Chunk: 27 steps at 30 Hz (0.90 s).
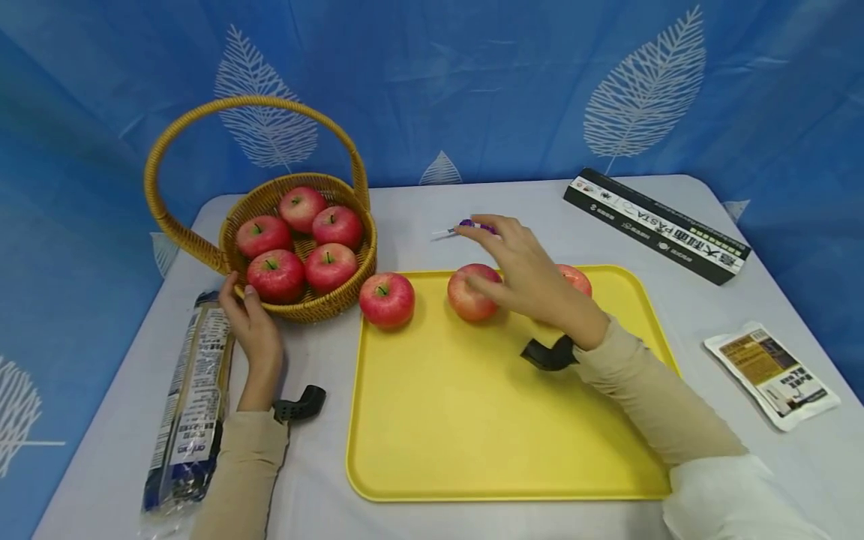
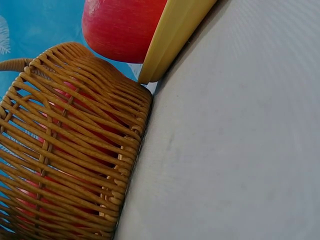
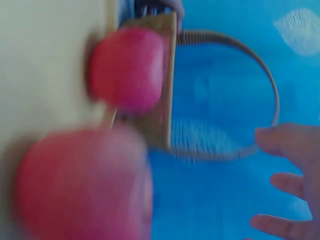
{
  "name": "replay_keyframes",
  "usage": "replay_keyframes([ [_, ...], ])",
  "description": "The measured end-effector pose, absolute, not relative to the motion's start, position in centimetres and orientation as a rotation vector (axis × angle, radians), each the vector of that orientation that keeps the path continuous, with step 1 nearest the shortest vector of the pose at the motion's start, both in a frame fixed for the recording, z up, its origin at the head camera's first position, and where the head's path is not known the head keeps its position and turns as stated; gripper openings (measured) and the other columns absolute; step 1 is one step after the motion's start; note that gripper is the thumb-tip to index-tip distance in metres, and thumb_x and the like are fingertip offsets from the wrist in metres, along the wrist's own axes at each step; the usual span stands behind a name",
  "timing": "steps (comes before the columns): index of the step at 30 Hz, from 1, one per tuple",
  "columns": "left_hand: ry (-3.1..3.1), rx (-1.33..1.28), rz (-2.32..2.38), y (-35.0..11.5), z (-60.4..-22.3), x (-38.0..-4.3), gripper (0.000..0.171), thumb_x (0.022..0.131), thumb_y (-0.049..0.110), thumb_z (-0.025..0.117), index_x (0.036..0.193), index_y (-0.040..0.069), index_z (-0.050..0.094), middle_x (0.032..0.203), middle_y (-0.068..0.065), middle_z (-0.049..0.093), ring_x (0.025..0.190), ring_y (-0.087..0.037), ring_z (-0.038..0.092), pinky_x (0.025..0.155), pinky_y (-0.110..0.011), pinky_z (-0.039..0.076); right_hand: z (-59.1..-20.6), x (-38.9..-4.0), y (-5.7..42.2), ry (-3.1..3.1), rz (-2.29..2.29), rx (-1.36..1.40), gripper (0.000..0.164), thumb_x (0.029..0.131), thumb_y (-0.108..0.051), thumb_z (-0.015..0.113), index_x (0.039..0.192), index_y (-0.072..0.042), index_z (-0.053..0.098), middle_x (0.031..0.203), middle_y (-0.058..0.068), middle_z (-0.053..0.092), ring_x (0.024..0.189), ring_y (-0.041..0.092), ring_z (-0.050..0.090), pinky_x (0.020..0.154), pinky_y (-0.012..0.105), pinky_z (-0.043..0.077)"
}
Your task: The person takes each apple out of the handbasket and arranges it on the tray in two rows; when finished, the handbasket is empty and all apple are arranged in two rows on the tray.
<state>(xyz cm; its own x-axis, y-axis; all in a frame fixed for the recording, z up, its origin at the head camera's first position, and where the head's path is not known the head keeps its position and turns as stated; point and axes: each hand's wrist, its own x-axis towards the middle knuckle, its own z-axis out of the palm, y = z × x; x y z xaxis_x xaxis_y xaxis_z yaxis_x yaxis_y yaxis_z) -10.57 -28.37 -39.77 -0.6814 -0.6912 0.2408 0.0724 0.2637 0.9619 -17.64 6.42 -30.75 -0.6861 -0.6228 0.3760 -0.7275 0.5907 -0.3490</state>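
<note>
A wicker basket point(image 1: 317, 311) with a tall handle stands at the back left, with several red apples point(image 1: 277, 276) inside. My left hand point(image 1: 256, 330) holds the near-left part of its rim between thumb and fingers; the left wrist view shows the basket's woven side point(image 2: 75, 135) but not the hand. My right hand point(image 1: 523, 270) is over the far side of the yellow tray point(image 1: 472, 420), its fingers apart and nothing between them. Below it sits an apple point(image 1: 469, 296). Another apple point(image 1: 387, 301) lies at the tray's far-left corner; a third apple point(image 1: 575, 279) is partly hidden by the hand.
A long pasta box point(image 1: 658, 225) lies at the back right, with a white-edged pouch point(image 1: 772, 373) nearer. A packet of noodles point(image 1: 192, 405) lies beside the left forearm. Behind the right hand is a small purple-and-clear item point(image 1: 464, 223), partly hidden.
</note>
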Motion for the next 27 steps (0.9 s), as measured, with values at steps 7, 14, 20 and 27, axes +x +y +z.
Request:
replay_keyframes([
  [7, -1.861, 0.56, -1.48, -28.3, -39.7, -10.5, 0.039, 0.097, 0.02, 0.033, 0.134, 0.006, 0.034, 0.141, -0.005, 0.032, 0.131, -0.009, 0.029, 0.107, -0.021, 0.023, -31.0, -19.1, -4.4, -2.638, 0.687, 1.231, 0.062, 0.085, -0.048, 0.055, 0.135, -0.014, 0.041, 0.127, 0.011, 0.046, 0.114, 0.026, 0.045, 0.095, 0.04, 0.037],
  [14, -1.868, 0.553, -1.48, -28.0, -39.6, -10.4, 0.039, 0.098, 0.019, 0.033, 0.134, 0.005, 0.033, 0.141, -0.007, 0.032, 0.132, -0.011, 0.028, 0.108, -0.023, 0.023, -32.8, -20.2, -12.1, -2.89, 0.478, 1.267, 0.079, 0.08, -0.061, 0.052, 0.141, -0.016, 0.028, 0.131, 0.013, 0.042, 0.107, 0.025, 0.05, 0.089, 0.037, 0.042],
  [20, -1.889, 0.573, -1.457, -28.1, -39.7, -10.4, 0.039, 0.098, 0.022, 0.033, 0.134, 0.006, 0.033, 0.14, -0.004, 0.034, 0.13, -0.008, 0.029, 0.106, -0.02, 0.024, -32.4, -20.4, -14.4, -3.134, 0.45, 1.241, 0.081, 0.079, -0.053, 0.06, 0.144, -0.023, 0.02, 0.15, 0.012, 0.018, 0.123, 0.03, 0.042, 0.099, 0.043, 0.037],
  [27, -1.87, 0.548, -1.466, -28.2, -39.7, -10.4, 0.038, 0.098, 0.021, 0.034, 0.133, 0.007, 0.034, 0.14, -0.004, 0.034, 0.131, -0.008, 0.029, 0.107, -0.02, 0.023, -33.1, -20.6, -14.3, -3.025, 0.699, 1.301, 0.071, 0.076, -0.046, 0.066, 0.136, -0.024, 0.037, 0.142, 0.01, 0.033, 0.122, 0.028, 0.041, 0.103, 0.041, 0.033],
])
